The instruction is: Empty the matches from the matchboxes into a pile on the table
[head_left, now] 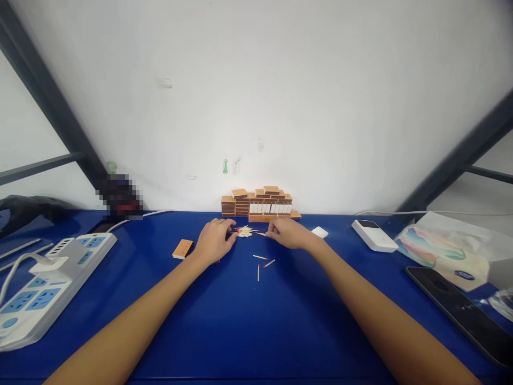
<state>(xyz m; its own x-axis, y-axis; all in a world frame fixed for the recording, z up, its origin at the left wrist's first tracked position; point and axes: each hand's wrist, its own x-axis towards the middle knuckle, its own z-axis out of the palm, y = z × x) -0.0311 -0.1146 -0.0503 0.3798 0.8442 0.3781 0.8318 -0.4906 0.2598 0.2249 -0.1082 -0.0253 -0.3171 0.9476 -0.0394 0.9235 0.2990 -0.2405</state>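
Note:
A small pile of matches [245, 231] lies on the blue table [256, 331]. At its left side is my left hand [216, 239], thumb and fingers apart around the pile's edge. To the right of the pile, my right hand [286, 233] pinches a match [260, 233] between thumb and finger. Nearer to me lie three separate matches [258, 272] with red heads. Behind the pile, orange matchboxes [235, 207] are stacked against the wall, some with white ends showing. One more matchbox [183, 248] lies left of my left hand.
On the left is a white power strip [76, 272] with a plugged-in charger. On the right are a white device [374, 236], a dark phone [460, 310] and a plastic packet [444, 251]. A small white object [320, 232] lies behind my right wrist.

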